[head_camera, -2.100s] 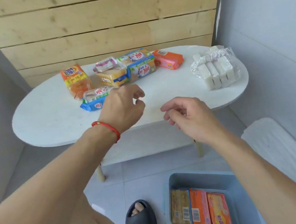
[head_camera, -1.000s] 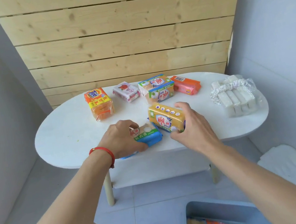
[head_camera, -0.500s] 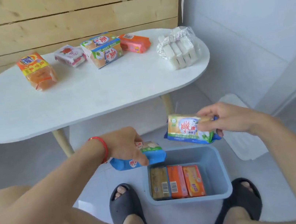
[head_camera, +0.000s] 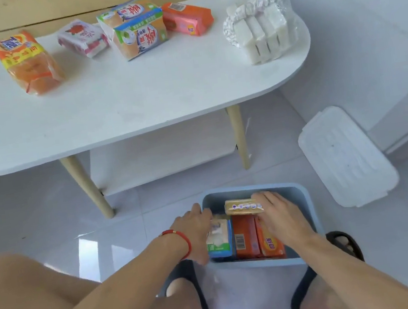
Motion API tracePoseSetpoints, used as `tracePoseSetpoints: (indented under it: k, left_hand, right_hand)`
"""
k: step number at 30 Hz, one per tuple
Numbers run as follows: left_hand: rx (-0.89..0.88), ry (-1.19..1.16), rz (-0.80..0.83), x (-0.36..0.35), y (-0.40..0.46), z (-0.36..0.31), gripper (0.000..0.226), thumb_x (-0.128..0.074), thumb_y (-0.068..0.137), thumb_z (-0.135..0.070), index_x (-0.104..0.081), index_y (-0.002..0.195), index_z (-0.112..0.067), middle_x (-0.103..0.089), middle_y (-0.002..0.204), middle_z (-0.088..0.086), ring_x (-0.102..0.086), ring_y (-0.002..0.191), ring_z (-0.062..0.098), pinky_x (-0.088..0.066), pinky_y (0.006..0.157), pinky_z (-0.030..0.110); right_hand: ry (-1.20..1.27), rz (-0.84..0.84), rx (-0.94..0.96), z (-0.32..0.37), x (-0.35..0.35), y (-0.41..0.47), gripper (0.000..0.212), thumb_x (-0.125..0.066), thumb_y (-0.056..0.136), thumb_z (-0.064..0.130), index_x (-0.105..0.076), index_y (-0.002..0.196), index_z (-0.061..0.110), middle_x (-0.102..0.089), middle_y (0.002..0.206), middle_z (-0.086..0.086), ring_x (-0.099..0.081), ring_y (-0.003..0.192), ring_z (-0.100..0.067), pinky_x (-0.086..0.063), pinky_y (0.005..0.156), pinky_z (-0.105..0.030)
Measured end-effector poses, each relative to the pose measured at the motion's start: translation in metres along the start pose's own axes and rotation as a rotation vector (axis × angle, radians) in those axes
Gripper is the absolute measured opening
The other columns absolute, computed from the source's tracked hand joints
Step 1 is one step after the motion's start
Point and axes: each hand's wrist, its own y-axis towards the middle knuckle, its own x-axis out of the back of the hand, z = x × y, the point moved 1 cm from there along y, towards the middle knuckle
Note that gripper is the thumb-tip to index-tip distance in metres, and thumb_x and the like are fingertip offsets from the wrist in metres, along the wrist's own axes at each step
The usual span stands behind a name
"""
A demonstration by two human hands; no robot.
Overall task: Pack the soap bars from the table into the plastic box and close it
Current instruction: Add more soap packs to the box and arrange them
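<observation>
- Left hand (head_camera: 196, 232) grips the blue-wrapped soap bar (head_camera: 219, 236) inside the plastic box (head_camera: 308, 207); seat it upright against the orange bars (head_camera: 245, 236)
- Right hand (head_camera: 278, 216) pinches the yellow soap bar (head_camera: 242, 206); lay it flat behind them

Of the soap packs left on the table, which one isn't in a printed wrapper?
The white bars at the table's right end: plain blocks side by side in clear plastic. The other four packs carry coloured printed wrappers.

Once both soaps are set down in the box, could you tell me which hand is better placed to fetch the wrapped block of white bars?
Probably the right hand: the white bars sit at the table's right end.
</observation>
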Motion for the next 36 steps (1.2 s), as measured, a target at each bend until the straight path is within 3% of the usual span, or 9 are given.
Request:
tracePoseSetpoints:
  k: [3, 7, 11, 15, 19, 24, 27, 31, 36]
  left_hand:
    - [-0.044, -0.035, -0.078, -0.003, 0.009, -0.002, 0.086, -0.087, 0.058, -0.037, -0.035, 0.123, -0.021, -0.044, 0.119, 0.003, -0.052, 0.103, 0.019, -0.054, 0.089, 0.037]
    - [-0.082, 0.001, -0.035, -0.013, 0.017, -0.005, 0.084, -0.087, 0.058, -0.034, -0.033, 0.12, -0.022, -0.051, 0.118, 0.003, -0.051, 0.101, 0.02, -0.05, 0.085, 0.035]
    - [-0.059, 0.061, -0.011, -0.026, 0.02, -0.004, 0.089, -0.085, 0.061, -0.034, -0.029, 0.129, -0.023, -0.052, 0.124, 0.004, -0.05, 0.107, 0.022, -0.049, 0.089, 0.035]
    - [-0.057, 0.034, -0.009, -0.032, 0.021, -0.001, 0.092, -0.085, 0.061, -0.034, -0.026, 0.131, -0.026, -0.051, 0.124, 0.003, -0.048, 0.107, 0.02, -0.049, 0.089, 0.034]
    - [-0.038, -0.016, -0.006, -0.036, 0.023, 0.001, 0.095, -0.085, 0.058, -0.034, -0.024, 0.13, -0.029, -0.051, 0.121, 0.002, -0.046, 0.101, 0.017, -0.049, 0.085, 0.031]
    - [-0.038, -0.032, 0.011, -0.039, 0.027, 0.001, 0.093, -0.085, 0.057, -0.038, -0.024, 0.127, -0.03, -0.051, 0.119, 0.001, -0.042, 0.098, 0.014, -0.049, 0.084, 0.031]
    - [-0.027, -0.041, 0.024, -0.039, 0.027, 0.0, 0.093, -0.086, 0.059, -0.037, -0.023, 0.128, -0.031, -0.05, 0.119, 0.001, -0.044, 0.1, 0.015, -0.05, 0.086, 0.032]
    - [-0.019, -0.043, 0.027, -0.039, 0.028, 0.0, 0.094, -0.086, 0.06, -0.036, -0.023, 0.13, -0.03, -0.049, 0.121, 0.002, -0.046, 0.105, 0.016, -0.051, 0.088, 0.033]
    - [-0.013, -0.038, 0.031, -0.042, 0.03, 0.001, 0.095, -0.086, 0.061, -0.035, -0.022, 0.131, -0.031, -0.049, 0.123, 0.002, -0.046, 0.107, 0.018, -0.052, 0.089, 0.033]
  right_hand:
    - [-0.084, 0.018, -0.086, -0.019, -0.003, -0.011, 0.065, -0.086, 0.074, 0.011, -0.059, 0.133, 0.014, -0.063, 0.135, -0.005, -0.057, 0.129, -0.023, -0.055, 0.1, -0.035]
    - [-0.161, 0.025, -0.245, -0.028, -0.007, -0.019, 0.049, -0.074, 0.09, 0.026, -0.056, 0.134, 0.017, -0.062, 0.136, -0.004, -0.052, 0.129, -0.021, -0.049, 0.106, -0.031]
    - [-0.244, 0.087, -0.239, -0.024, -0.007, -0.01, 0.046, -0.069, 0.093, 0.029, -0.054, 0.134, 0.015, -0.06, 0.136, -0.008, -0.052, 0.127, -0.024, -0.044, 0.11, -0.034]
    - [-0.297, 0.122, -0.196, -0.026, -0.011, -0.008, 0.065, -0.076, 0.088, 0.029, -0.044, 0.142, 0.014, -0.058, 0.135, -0.015, -0.053, 0.125, -0.029, -0.044, 0.109, -0.04]
    - [-0.329, 0.148, -0.003, -0.028, -0.019, -0.011, 0.094, -0.087, 0.074, 0.033, -0.033, 0.15, 0.02, -0.057, 0.135, -0.02, -0.056, 0.123, -0.036, -0.046, 0.101, -0.049]
    - [-0.366, 0.172, -0.001, -0.027, -0.024, -0.003, 0.095, -0.082, 0.081, 0.036, -0.024, 0.154, 0.018, -0.055, 0.132, -0.021, -0.055, 0.122, -0.035, -0.045, 0.104, -0.048]
    - [-0.374, 0.202, 0.004, -0.022, -0.022, 0.009, 0.094, -0.083, 0.078, 0.024, -0.027, 0.154, 0.014, -0.054, 0.132, -0.023, -0.053, 0.121, -0.038, -0.045, 0.104, -0.05]
    - [-0.28, 0.164, -0.022, -0.024, -0.025, 0.001, 0.096, -0.082, 0.083, 0.026, -0.022, 0.156, 0.015, -0.043, 0.146, -0.019, -0.048, 0.132, -0.034, -0.047, 0.107, -0.046]
    - [-0.147, 0.161, -0.075, -0.023, -0.039, -0.019, 0.104, -0.082, 0.081, 0.03, -0.015, 0.161, 0.023, -0.034, 0.154, -0.008, -0.035, 0.144, -0.028, -0.032, 0.119, -0.045]
